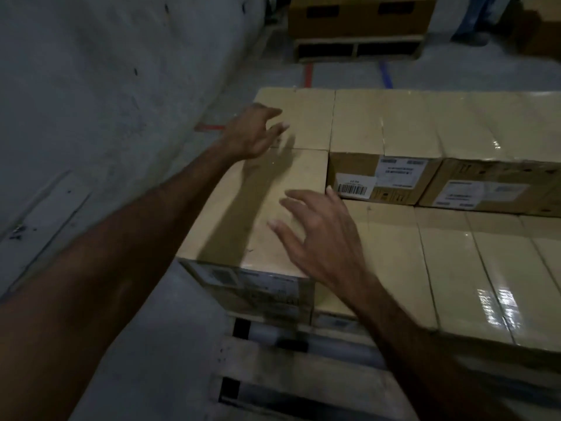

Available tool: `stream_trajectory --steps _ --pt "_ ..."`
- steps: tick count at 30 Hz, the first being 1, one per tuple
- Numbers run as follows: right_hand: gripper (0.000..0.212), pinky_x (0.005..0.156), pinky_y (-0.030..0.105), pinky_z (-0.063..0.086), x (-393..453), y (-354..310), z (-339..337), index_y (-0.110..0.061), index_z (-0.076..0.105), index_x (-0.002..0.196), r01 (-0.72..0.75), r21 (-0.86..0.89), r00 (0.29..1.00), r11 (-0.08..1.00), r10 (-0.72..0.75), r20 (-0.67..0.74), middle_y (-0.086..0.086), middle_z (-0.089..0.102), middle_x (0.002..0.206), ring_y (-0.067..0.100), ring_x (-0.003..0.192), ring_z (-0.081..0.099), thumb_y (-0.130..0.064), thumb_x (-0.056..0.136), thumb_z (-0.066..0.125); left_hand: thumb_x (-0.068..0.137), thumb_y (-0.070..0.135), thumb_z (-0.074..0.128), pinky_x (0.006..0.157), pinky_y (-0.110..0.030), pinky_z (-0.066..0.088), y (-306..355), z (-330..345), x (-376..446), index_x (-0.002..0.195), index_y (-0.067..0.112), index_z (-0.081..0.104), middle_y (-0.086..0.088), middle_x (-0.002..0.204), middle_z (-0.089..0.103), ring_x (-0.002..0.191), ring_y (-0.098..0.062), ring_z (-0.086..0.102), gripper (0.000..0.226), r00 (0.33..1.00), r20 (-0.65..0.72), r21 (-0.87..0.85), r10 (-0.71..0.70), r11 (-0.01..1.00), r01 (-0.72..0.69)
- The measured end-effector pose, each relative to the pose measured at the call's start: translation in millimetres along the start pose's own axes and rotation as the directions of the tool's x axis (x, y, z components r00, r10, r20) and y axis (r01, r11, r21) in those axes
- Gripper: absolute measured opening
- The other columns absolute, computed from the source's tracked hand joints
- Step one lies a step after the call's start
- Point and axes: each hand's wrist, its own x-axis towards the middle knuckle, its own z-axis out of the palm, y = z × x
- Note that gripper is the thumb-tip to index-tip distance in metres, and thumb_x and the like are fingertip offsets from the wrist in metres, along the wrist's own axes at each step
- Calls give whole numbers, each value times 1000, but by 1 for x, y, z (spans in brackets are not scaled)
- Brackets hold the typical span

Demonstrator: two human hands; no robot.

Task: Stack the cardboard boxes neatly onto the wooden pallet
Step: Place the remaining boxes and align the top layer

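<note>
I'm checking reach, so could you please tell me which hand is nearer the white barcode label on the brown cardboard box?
Right. The right hand hovers just below-left of the white barcode label; the left hand is farther left.

boxes (379, 123) tan | barcode label (353, 185) white, black bars | floor tape (308, 75) red

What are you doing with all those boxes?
A person is stacking cardboard boxes on a wooden pallet. Both hands are open over the near-left box, which sits in the upper layer: the left hand near its far end, the right hand by its right edge. Neither grips it. More boxes fill the pallet to the right.
</note>
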Motion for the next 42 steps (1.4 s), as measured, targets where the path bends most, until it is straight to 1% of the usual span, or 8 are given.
stream_trajectory --steps 5,7,14,19,22,30,37,42 --pt "49 97 37 50 33 -7 -48 -15 59 142 -175 135 981 975 162 106 6 65 136 24 121 61 -46 104 53 106 46 52 111 -32 33 26 -42 -48 148 10 55 -15 149 56 139 -30 49 56 1000 5 -210 -13 978 14" --pt "55 102 37 49 35 -18 -78 -18 51 150 -337 228 938 914 304 166 1 61 144 21 129 58 -46 102 56 102 46 55 113 -30 33 39 -62 -85 146 9 56 -16 147 57 138 -29 50 58 995 42 -360 -86 928 95" --pt "62 104 26 45 14 -87 -260 -17 46 154 -745 448 661 495 637 397 -2 61 143 14 128 59 -38 100 67 103 38 62 106 -36 46 130 -192 -229 153 20 50 -3 156 47 134 -23 53 54 829 288 -674 -479 514 531" --pt "62 101 28 47 -11 -133 -405 -17 47 154 -831 462 510 309 755 412 -1 63 140 17 126 60 -38 100 67 105 31 61 107 -32 46 217 -322 -293 153 14 49 -8 153 52 134 -21 54 53 741 371 -715 -560 336 613" --pt "60 92 21 44 -23 -159 -476 -16 47 154 -828 490 490 273 779 392 0 63 141 15 126 60 -38 101 65 105 34 60 114 -43 46 267 -387 -308 154 19 49 -7 155 50 136 -21 52 53 736 403 -753 -544 261 605" --pt "61 94 24 45 -79 -193 -576 -19 44 155 -772 581 493 258 819 292 1 60 144 15 129 57 -39 102 64 106 34 57 110 -34 45 348 -453 -329 156 19 46 -5 156 48 135 -15 51 53 836 417 -795 -357 302 526" --pt "60 102 28 44 -139 -195 -618 -18 44 155 -756 630 330 178 935 131 -3 60 140 13 128 57 -37 102 63 106 32 58 111 -38 44 379 -449 -314 155 18 45 -5 156 49 138 -22 51 52 860 481 -786 -172 350 510" --pt "58 106 32 45 -175 -202 -649 -16 46 154 -682 724 130 108 991 -25 -4 57 136 13 126 56 -36 102 63 103 40 61 111 -55 48 417 -441 -297 152 29 51 -2 151 54 133 -20 55 51 872 490 -795 -8 405 451"
